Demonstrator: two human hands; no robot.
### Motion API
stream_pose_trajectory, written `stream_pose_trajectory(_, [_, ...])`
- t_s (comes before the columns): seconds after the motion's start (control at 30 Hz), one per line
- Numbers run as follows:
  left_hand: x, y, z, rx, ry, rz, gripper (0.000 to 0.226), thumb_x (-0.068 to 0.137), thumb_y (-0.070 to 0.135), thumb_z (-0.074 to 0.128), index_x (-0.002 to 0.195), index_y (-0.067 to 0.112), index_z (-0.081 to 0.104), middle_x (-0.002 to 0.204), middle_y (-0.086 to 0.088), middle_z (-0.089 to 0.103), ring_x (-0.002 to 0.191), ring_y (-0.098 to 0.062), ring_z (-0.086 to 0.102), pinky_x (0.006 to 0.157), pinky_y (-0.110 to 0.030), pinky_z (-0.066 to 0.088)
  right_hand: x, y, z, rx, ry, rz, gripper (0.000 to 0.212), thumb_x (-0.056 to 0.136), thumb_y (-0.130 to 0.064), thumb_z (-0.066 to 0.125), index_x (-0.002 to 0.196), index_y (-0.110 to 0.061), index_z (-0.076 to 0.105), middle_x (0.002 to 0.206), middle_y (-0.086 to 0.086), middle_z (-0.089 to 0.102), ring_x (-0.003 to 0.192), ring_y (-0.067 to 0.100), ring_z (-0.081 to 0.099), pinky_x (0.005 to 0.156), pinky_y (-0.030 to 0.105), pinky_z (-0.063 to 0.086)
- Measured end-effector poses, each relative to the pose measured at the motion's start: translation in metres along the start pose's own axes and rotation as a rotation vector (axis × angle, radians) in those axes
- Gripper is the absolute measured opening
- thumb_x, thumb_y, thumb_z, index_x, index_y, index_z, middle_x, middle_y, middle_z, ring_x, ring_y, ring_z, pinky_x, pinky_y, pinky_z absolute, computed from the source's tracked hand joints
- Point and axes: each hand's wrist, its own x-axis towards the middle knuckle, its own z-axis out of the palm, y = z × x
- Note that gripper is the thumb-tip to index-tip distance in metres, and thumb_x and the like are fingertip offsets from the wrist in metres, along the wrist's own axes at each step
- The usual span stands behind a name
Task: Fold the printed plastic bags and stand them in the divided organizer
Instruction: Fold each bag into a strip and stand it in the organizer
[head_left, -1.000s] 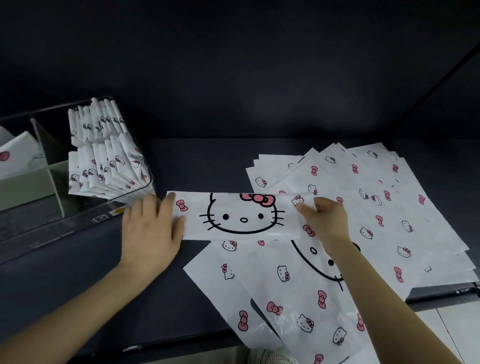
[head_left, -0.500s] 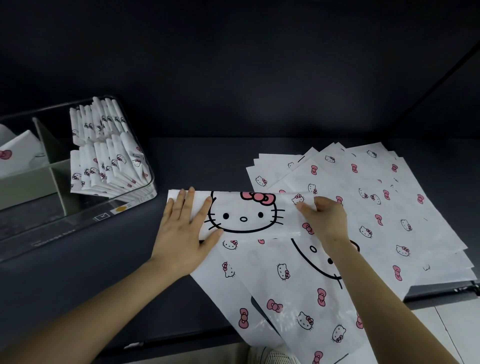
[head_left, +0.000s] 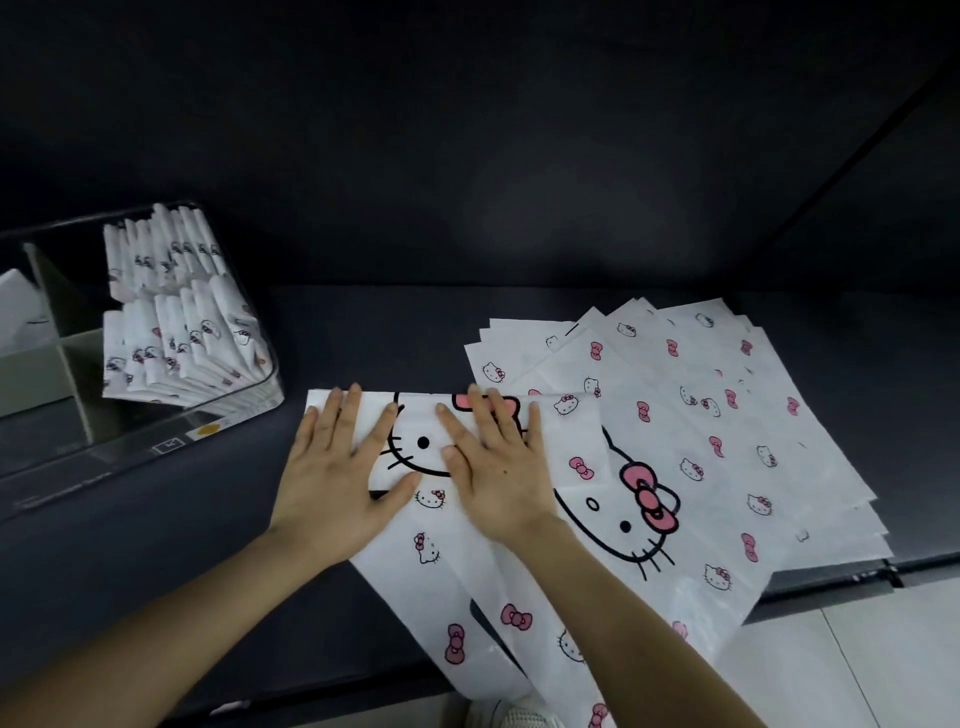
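The half-folded bag (head_left: 567, 435) lies as a strip mid-desk, its right end over the fanned pile of flat bags (head_left: 727, 441) that reaches the right edge of the desk (head_left: 374, 338). The left hand (head_left: 337, 470) and right hand (head_left: 496, 467) press it side by side, fingers flat and spread. The clear organizer (head_left: 130, 452) stands at the left edge, with folded bags (head_left: 176, 338) standing in its right compartments.

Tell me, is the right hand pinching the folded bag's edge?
No, the right hand lies flat with straight fingers on the folded bag, beside the left hand, which is flat too.
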Motion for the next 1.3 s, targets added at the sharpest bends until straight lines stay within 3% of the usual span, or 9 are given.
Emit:
stream_pose_trajectory(0.27, [0.001, 0.000, -0.001, -0.002, -0.037, -0.001, 0.079, 0.090, 0.071, 0.016, 0.149, 0.020, 0.030, 0.156, -0.018, 0.021, 0.146, -0.029, 0.014, 0.118, -0.038, -0.002, -0.034, 0.065, -0.009, 0.019, 0.022, 0.211, 0.079, 0.078, -0.064, -0.029, 0.147, -0.036, -0.005, 0.155, -0.011, -0.009, 0.142, 0.007, -0.017, 0.113, 0.043, -0.020])
stream_pose_trajectory(0.43, [0.000, 0.000, -0.003, -0.006, -0.057, -0.014, 0.080, 0.090, 0.072, 0.014, 0.149, 0.020, 0.030, 0.156, -0.018, 0.020, 0.146, -0.028, 0.013, 0.118, -0.038, -0.004, -0.033, 0.071, -0.015, 0.015, -0.026, 0.321, 0.089, 0.068, -0.067, -0.038, 0.145, -0.030, -0.014, 0.158, -0.016, -0.008, 0.146, 0.008, -0.012, 0.115, 0.047, -0.014])
stream_pose_trajectory(0.57, [0.000, 0.000, -0.003, -0.019, -0.049, -0.013, 0.079, 0.090, 0.071, 0.015, 0.148, 0.019, 0.030, 0.156, -0.018, 0.021, 0.146, -0.028, 0.013, 0.118, -0.038, -0.003, -0.026, 0.070, -0.026, 0.103, 0.022, 0.397, 0.073, 0.091, -0.053, -0.003, 0.152, -0.019, 0.019, 0.158, -0.007, 0.019, 0.146, 0.016, 0.015, 0.117, 0.048, 0.008])
stream_pose_trajectory(0.67, [0.000, -0.001, -0.001, -0.014, -0.033, -0.002, 0.077, 0.091, 0.071, 0.014, 0.148, 0.021, 0.026, 0.156, -0.017, 0.021, 0.146, -0.027, 0.013, 0.117, -0.039, -0.001, -0.014, 0.075, -0.037, 0.128, 0.233, 0.401, 0.065, 0.088, -0.045, 0.029, 0.134, -0.005, 0.052, 0.124, 0.011, 0.061, 0.113, 0.036, 0.054, 0.088, 0.044, 0.042])
stream_pose_trajectory(0.8, [0.001, -0.002, 0.002, -0.019, -0.028, 0.004, 0.079, 0.088, 0.074, 0.008, 0.149, 0.024, 0.017, 0.158, -0.015, 0.012, 0.147, -0.026, 0.005, 0.117, -0.039, -0.002, 0.006, 0.093, -0.063, 0.372, -0.021, 0.465, 0.055, 0.082, -0.027, 0.069, 0.132, -0.015, 0.051, 0.108, 0.000, 0.052, 0.110, 0.023, 0.052, 0.086, 0.029, 0.039])
stream_pose_trajectory(0.93, [0.001, -0.005, 0.004, -0.027, -0.016, 0.019, 0.083, 0.081, 0.077, -0.003, 0.149, 0.030, -0.001, 0.158, -0.007, -0.012, 0.146, -0.020, -0.017, 0.117, -0.037, -0.012, 0.016, 0.101, -0.072, 0.409, -0.150, 0.468, 0.045, 0.077, -0.027, 0.076, 0.117, -0.013, 0.060, 0.101, -0.007, 0.055, 0.105, 0.018, 0.053, 0.086, 0.029, 0.041])
stream_pose_trajectory(1.1, [0.003, -0.006, 0.004, -0.023, -0.022, 0.040, 0.083, 0.084, 0.077, -0.002, 0.150, 0.027, 0.008, 0.159, -0.010, 0.002, 0.148, -0.022, -0.005, 0.117, -0.037, -0.008, 0.014, 0.102, -0.067, 0.397, -0.122, 0.433, 0.033, 0.075, -0.023, 0.077, 0.099, -0.020, 0.055, 0.109, -0.003, 0.051, 0.105, 0.018, 0.052, 0.082, 0.027, 0.036])
stream_pose_trajectory(1.2, [0.002, -0.005, 0.002, -0.028, -0.021, 0.039, 0.083, 0.082, 0.078, -0.004, 0.149, 0.029, 0.002, 0.159, -0.008, -0.006, 0.147, -0.020, -0.011, 0.117, -0.036, -0.011, 0.009, 0.101, -0.070, 0.487, -0.141, 0.452, 0.043, 0.073, -0.019, 0.077, 0.109, -0.022, 0.055, 0.111, -0.007, 0.057, 0.101, 0.014, 0.053, 0.082, 0.030, 0.041])
stream_pose_trajectory(1.3, [0.001, -0.004, 0.000, -0.018, -0.023, 0.038, 0.083, 0.080, 0.077, -0.003, 0.148, 0.030, -0.002, 0.159, -0.007, -0.010, 0.146, -0.020, -0.015, 0.117, -0.036, -0.013, 0.006, 0.101, -0.076, 0.495, -0.198, 0.489, 0.028, 0.072, -0.024, 0.077, 0.097, -0.029, 0.064, 0.095, -0.010, 0.065, 0.090, 0.016, 0.061, 0.083, 0.033, 0.047])
